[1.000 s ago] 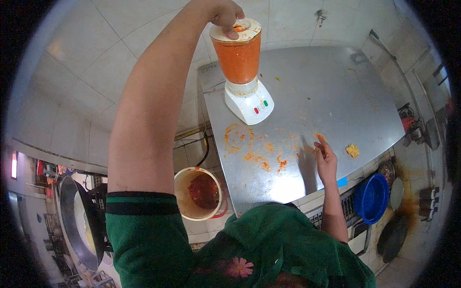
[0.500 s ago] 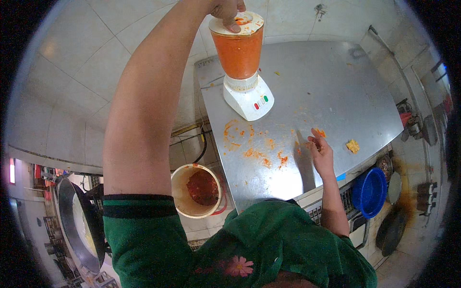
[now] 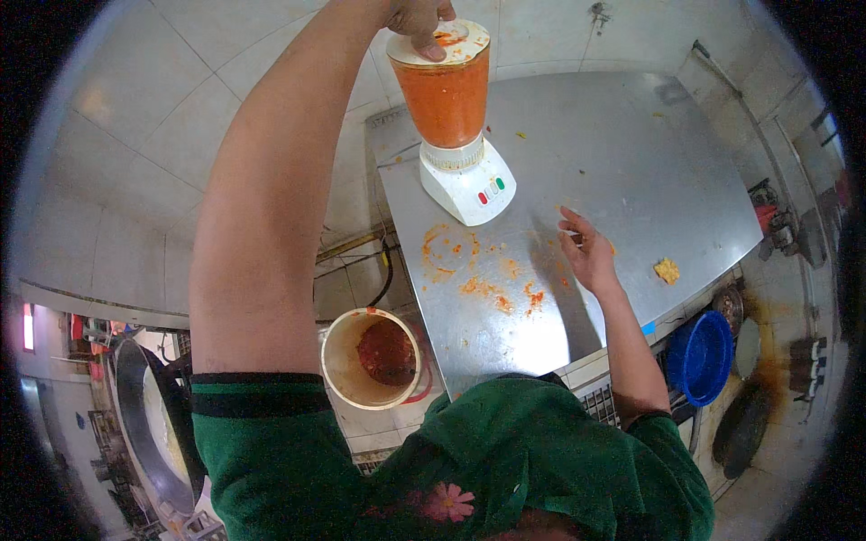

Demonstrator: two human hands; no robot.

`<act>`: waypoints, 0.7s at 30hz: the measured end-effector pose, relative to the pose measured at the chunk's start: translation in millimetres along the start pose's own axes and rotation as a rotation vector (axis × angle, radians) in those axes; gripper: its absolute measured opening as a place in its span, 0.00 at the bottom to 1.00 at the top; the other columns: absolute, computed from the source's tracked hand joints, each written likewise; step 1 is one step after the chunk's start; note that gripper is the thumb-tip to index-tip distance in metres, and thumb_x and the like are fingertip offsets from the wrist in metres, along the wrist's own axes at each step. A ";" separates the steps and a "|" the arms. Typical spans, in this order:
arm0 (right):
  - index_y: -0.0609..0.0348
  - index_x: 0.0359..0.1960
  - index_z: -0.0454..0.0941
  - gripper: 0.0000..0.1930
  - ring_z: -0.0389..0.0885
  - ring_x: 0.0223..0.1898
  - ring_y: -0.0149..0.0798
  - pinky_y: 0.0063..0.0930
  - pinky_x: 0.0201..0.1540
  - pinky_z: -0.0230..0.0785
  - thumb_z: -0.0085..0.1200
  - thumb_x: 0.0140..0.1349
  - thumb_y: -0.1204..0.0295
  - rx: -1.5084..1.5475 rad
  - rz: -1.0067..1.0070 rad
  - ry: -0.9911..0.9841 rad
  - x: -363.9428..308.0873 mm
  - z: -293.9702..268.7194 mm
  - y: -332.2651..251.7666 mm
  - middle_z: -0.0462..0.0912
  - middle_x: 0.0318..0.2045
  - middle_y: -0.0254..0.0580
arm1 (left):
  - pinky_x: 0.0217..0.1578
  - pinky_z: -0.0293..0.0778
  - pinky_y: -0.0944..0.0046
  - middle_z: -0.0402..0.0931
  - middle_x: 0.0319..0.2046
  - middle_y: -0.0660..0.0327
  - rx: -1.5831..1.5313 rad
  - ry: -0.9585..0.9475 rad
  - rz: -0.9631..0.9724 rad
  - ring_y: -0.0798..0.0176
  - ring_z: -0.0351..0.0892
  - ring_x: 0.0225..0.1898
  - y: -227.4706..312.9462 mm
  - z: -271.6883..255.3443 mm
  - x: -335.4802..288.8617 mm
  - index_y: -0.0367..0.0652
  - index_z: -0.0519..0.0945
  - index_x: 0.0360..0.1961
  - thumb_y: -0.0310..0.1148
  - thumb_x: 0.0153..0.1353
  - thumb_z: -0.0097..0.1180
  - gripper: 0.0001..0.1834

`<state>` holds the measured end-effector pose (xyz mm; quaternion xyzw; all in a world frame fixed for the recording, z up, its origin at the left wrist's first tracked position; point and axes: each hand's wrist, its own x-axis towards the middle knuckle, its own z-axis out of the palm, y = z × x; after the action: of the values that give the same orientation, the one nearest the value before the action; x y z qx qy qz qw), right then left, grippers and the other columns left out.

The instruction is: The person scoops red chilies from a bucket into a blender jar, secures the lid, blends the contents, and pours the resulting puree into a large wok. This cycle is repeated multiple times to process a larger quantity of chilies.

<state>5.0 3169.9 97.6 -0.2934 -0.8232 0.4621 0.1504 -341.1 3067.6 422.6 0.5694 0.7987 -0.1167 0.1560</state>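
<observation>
A white blender (image 3: 469, 185) stands at the table's left side, its clear jug (image 3: 444, 104) filled with orange-red purée. On top sits a white lid (image 3: 465, 45) smeared with orange. My left hand (image 3: 420, 22) holds the lid down, a fingertip pressed on its near part; the upper part of this hand is cut off by the frame edge. Over the steel table, to the right of the blender, my right hand (image 3: 588, 252) is raised with fingers apart and nothing in them. It is nearest to the blender's base, without touching it.
Orange splashes (image 3: 483, 288) mark the steel table (image 3: 631, 162). A yellow lump (image 3: 667, 270) lies near its right edge. Below its left edge stands a cream bucket (image 3: 338, 347) with dark red contents. A blue basin (image 3: 699, 361) is at the right, a large wok (image 3: 135, 406) at far left.
My right hand has moved up and slightly left, nearer the blender, its fingers spreading. My left hand stays on the lid.
</observation>
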 end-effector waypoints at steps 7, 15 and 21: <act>0.55 0.65 0.73 0.22 0.84 0.47 0.41 0.34 0.51 0.76 0.54 0.69 0.72 -0.159 -0.161 -0.046 44.4 5.8 -14.5 0.82 0.54 0.48 | 0.61 0.71 0.53 0.77 0.60 0.50 0.023 0.043 -0.086 0.49 0.76 0.61 0.1 2.9 2.1 0.39 0.75 0.63 0.38 0.46 0.74 0.40; 0.58 0.61 0.76 0.22 0.84 0.48 0.49 0.38 0.53 0.76 0.57 0.65 0.69 -0.228 -0.170 -0.089 95.8 18.9 -35.9 0.81 0.55 0.55 | 0.61 0.71 0.52 0.77 0.60 0.49 0.055 0.047 -0.087 0.48 0.75 0.61 1.2 2.8 0.9 0.39 0.74 0.63 0.39 0.46 0.74 0.41; 0.58 0.69 0.68 0.35 0.79 0.56 0.51 0.41 0.61 0.70 0.65 0.61 0.59 -0.352 -0.223 -0.229 117.5 33.0 -57.8 0.77 0.58 0.59 | 0.62 0.69 0.52 0.75 0.62 0.48 0.049 0.075 -0.112 0.48 0.74 0.62 2.9 3.4 -0.3 0.38 0.72 0.65 0.36 0.47 0.73 0.42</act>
<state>-124.0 3197.6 126.5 -0.1679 -0.9301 0.3223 0.0529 -337.9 3067.1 419.5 0.5316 0.8314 -0.1232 0.1052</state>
